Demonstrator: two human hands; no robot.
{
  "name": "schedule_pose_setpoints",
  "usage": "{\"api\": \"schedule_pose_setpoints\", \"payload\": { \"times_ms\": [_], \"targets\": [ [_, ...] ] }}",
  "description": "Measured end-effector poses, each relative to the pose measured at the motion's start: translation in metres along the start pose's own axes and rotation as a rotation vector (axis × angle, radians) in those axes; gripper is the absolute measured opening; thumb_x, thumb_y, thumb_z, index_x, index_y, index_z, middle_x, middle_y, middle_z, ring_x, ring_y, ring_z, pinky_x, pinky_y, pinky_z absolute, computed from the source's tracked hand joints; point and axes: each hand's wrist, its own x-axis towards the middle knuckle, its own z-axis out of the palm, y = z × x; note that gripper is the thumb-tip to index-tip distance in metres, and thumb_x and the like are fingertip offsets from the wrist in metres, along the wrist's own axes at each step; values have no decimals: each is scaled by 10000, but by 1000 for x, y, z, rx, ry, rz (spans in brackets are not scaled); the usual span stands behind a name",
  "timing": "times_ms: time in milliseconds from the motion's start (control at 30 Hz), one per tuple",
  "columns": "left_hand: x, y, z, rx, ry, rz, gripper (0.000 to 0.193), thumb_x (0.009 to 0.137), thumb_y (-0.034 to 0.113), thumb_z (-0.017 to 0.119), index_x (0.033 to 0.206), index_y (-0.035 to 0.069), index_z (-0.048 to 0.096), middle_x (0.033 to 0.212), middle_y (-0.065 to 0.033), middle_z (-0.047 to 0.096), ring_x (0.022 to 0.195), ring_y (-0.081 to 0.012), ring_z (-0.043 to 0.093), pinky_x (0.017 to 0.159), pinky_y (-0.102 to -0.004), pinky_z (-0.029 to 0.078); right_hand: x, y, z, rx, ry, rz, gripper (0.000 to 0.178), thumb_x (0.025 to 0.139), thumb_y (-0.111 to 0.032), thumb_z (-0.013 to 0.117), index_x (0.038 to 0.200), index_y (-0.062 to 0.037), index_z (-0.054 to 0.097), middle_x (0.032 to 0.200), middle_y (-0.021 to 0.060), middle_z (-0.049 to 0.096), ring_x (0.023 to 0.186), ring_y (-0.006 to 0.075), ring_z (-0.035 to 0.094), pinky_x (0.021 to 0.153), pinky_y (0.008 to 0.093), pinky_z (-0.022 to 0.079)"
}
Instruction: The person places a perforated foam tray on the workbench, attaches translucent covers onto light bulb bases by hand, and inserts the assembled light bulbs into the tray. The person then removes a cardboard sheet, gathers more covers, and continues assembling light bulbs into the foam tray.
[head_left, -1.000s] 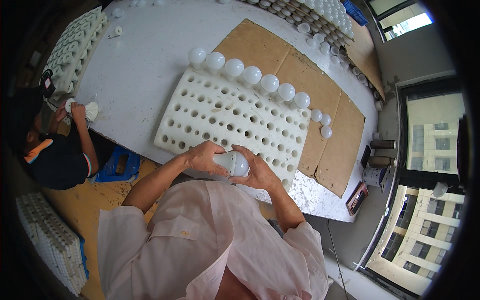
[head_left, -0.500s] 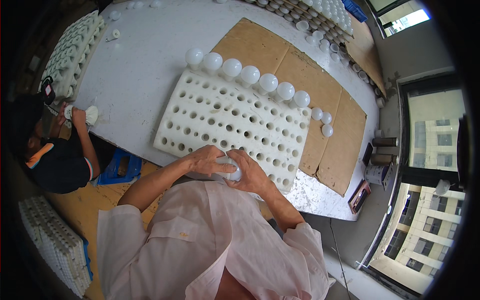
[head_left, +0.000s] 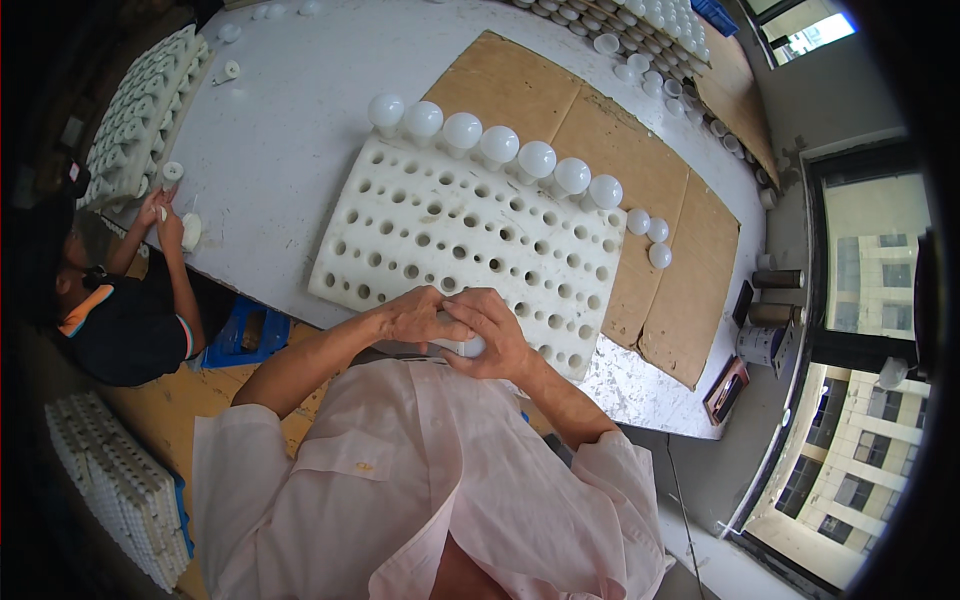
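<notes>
White bulb point(head_left: 462, 346) clasped between two hands at the near edge of a crowded surface point(head_left: 290, 150)

The left hand point(head_left: 412, 317) and the right hand point(head_left: 497, 335) close around the bulb from either side, their fingers meeting over it and covering most of it. It is held near the wearer's shirt point(head_left: 400, 470), at the near edge of a white foam tray point(head_left: 405, 212).

That tray, pierced with rows of holes, takes up the space directly beyond the hands. Seven white bulbs point(head_left: 461, 131) stand domes up in a line along its far edge; whether each base sits in a hole cannot be told. Three smaller white domes point(head_left: 658, 231) cluster just beside the tray's right corner. Brown cardboard point(head_left: 690, 310) spreads behind and to the right.

At the far right, loose white cups point(head_left: 653, 84) lie before stacked layers of white pieces point(head_left: 655, 30), with a blue crate point(head_left: 713, 16) beyond. Nearer the window, two dark cylinders point(head_left: 778, 279) and a white tub point(head_left: 755, 345) line the edge, with a reddish-brown frame point(head_left: 727, 391) close by.

On the left, a co-worker point(head_left: 125, 335) handles a white part point(head_left: 172, 172) in front of a stack of loaded trays point(head_left: 135, 120). A blue stool point(head_left: 250, 335) stands beside that person, and more foam trays point(head_left: 120, 490) are piled at lower left.
</notes>
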Motion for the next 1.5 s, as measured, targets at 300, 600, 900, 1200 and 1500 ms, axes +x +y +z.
{"api": "schedule_pose_setpoints", "payload": {
  "times_ms": [300,600,900,1200,1500],
  "targets": [
    [-11,10,-6,-156,29,17,643,755,540,670,917,-82,649,673,-80,592,556,-148,604,406,-239,484,-13,12,9,244,127,57,829,548,-81,842,1292,-15,483,1135,162,570,1021,307,557,845,386,475],
    [-5,2,-12,-115,-53,-28,661,795,573,635,950,-69,637,695,-70,608,478,-128,609,387,-201,449,-11,5,-4,236,123,150,899,515,-155,886,1305,-27,476,1163,167,560,1044,303,550,876,371,461],
    [-6,-2,-14,-226,-95,-40,631,813,569,621,953,-46,639,751,-78,644,476,-119,604,363,-184,407,-14,4,-6,323,141,268,842,519,-206,880,1259,-23,523,1175,154,564,1086,277,545,915,356,445],
    [-7,0,-10,-168,-68,2,611,795,602,615,829,-6,663,657,-82,648,435,-100,566,329,-200,362,-13,4,0,395,106,323,769,521,-138,866,1216,-30,556,1208,149,520,1116,272,518,943,374,422],
    [-11,6,-7,-233,-60,-41,609,768,554,686,838,-50,642,600,-68,594,456,-121,595,364,-199,412,-6,0,5,359,76,308,790,513,-149,878,1214,-67,525,1230,140,486,1114,282,506,923,387,435]
  ]
}}
